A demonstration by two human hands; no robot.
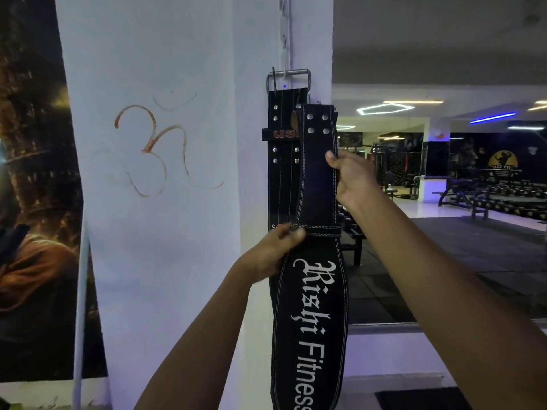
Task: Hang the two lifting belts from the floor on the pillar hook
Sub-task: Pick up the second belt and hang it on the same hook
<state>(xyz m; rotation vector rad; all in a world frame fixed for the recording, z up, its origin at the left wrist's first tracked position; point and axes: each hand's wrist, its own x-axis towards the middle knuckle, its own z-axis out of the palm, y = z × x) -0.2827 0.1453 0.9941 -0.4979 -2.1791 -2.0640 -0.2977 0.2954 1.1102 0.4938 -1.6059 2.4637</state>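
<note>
Two black lifting belts hang against the white pillar. The rear belt hangs by its steel buckle from a small white hook on the pillar's edge. The front belt, with white "Rishi Fitness" lettering, overlaps the rear one; its riveted top end sits just below the buckle, and what holds that end up is hidden. My left hand pinches the front belt's left edge at its stitched loop. My right hand grips its right edge higher up.
An orange symbol is drawn on the pillar face. A dark poster covers the wall at left, with a white pole leaning beside it. To the right, a gym floor holds benches and dumbbell racks.
</note>
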